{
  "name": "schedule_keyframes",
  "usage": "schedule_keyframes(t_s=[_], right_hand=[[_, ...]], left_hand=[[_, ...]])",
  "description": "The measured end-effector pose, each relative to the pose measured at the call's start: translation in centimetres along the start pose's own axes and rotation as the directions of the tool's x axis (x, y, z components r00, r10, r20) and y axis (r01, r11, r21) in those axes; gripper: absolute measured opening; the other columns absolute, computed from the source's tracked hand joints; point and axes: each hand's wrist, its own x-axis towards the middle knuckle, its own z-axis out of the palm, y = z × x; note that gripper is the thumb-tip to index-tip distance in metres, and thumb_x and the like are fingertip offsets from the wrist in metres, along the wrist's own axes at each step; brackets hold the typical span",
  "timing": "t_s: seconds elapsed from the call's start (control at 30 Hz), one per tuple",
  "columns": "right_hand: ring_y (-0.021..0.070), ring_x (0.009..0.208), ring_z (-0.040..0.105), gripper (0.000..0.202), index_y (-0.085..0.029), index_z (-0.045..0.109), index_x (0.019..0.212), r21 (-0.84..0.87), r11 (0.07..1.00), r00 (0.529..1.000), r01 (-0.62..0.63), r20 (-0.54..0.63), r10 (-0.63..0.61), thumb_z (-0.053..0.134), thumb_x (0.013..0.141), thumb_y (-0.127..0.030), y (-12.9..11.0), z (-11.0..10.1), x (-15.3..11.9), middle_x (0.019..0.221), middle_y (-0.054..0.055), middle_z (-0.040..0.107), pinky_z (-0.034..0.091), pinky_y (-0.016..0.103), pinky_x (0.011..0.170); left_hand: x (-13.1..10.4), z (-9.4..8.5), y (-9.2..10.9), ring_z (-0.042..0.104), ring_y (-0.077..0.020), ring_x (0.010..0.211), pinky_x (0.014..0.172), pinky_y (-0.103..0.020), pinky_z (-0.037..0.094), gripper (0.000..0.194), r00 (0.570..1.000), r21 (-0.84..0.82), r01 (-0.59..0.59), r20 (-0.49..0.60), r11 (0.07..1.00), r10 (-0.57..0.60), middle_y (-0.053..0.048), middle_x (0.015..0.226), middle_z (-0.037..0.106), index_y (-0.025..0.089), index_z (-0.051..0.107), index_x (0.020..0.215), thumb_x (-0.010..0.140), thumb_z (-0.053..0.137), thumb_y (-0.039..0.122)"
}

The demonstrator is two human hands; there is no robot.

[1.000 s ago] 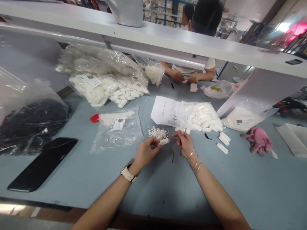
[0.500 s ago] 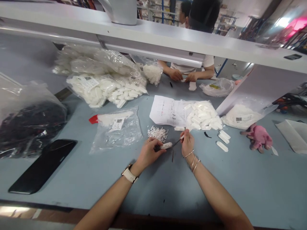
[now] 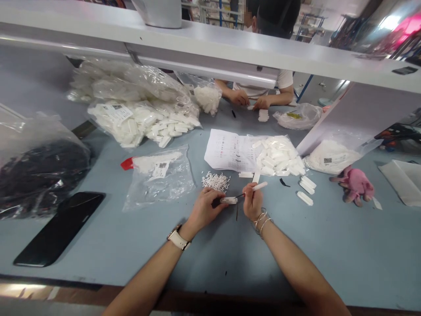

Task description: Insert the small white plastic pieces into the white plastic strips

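My left hand (image 3: 206, 207) is closed on a small white plastic strip (image 3: 228, 200) with a row of dark marks or holes along it. In my closed right hand (image 3: 252, 202) is a slim tool with a white handle (image 3: 261, 186) and a thin dark shaft. The shaft points left, its tip at or near the right end of the strip; contact is hard to make out. Just beyond my left hand lies a pile of tiny white pieces (image 3: 215, 181). A thin dark rod (image 3: 237, 213) lies on the table between my hands.
Printed paper (image 3: 230, 149) lies ahead, beside a bag of white parts (image 3: 279, 156). Loose white parts (image 3: 305, 191) and a pink plush toy (image 3: 357, 184) are right. Left are a clear bag (image 3: 164, 184) and black phone (image 3: 61, 228). Another person's hands (image 3: 251, 100) work across the table.
My right hand has shifted slightly left and turned, so the tool's white handle now slants up to the right. My left hand still holds the strip, its angle slightly changed.
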Motion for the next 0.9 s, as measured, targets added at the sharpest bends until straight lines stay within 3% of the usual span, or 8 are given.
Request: schedule_keyframes(t_s=[0.13, 0.33, 0.57, 0.9], right_hand=[[0.016, 0.054, 0.048, 0.04, -0.022, 0.049, 0.068, -0.106, 0.983, 0.989, 0.147, -0.017, -0.15, 0.03, 0.094, -0.046, 0.4, -0.1, -0.1, 0.058, 0.002, 0.049, 0.037, 0.031, 0.053], [0.0144, 0.053, 0.048, 0.037, -0.02, 0.048, 0.07, -0.186, 0.923, 0.935, 0.336, -0.05, -0.351, 0.028, 0.096, -0.036, 0.4, 0.0, -0.1, 0.06, 0.002, 0.052, 0.038, 0.029, 0.052], [0.0139, 0.055, 0.05, 0.035, -0.02, 0.046, 0.07, -0.268, 0.868, 0.894, 0.418, -0.05, -0.446, 0.027, 0.097, -0.031, -0.2, -0.1, 0.1, 0.061, 0.002, 0.053, 0.039, 0.027, 0.053], [0.0139, 0.054, 0.05, 0.032, -0.02, 0.047, 0.072, -0.269, 0.857, 0.884, 0.44, -0.04, -0.466, 0.029, 0.096, -0.028, -0.6, -0.1, 0.2, 0.06, 0.002, 0.054, 0.038, 0.027, 0.052]], left_hand=[[-0.1, 0.0, -0.1, 0.054, -0.0207, 0.079, 0.074, -0.033, 0.045, 0.013, 0.999, 0.024, -0.034, 0.0, 0.999, 0.034, -0.002, 0.075, 0.067, 0.021, 0.064, 0.078, 0.074, 0.07, 0.033], [-0.2, 0.1, -0.2, 0.053, -0.0201, 0.08, 0.073, -0.032, 0.044, 0.013, 0.999, 0.066, -0.034, 0.01, 0.997, 0.034, -0.003, 0.075, 0.066, 0.019, 0.063, 0.077, 0.075, 0.069, 0.03], [-0.3, 0.2, -0.3, 0.054, -0.0196, 0.08, 0.072, -0.032, 0.044, 0.014, 0.999, 0.068, -0.046, -0.014, 0.997, 0.047, -0.003, 0.075, 0.066, 0.019, 0.063, 0.076, 0.076, 0.069, 0.031], [-0.3, 0.2, -0.3, 0.054, -0.0193, 0.079, 0.071, -0.031, 0.045, 0.013, 0.999, 0.069, -0.033, -0.012, 0.997, 0.034, -0.002, 0.073, 0.064, 0.019, 0.063, 0.076, 0.075, 0.07, 0.03]])
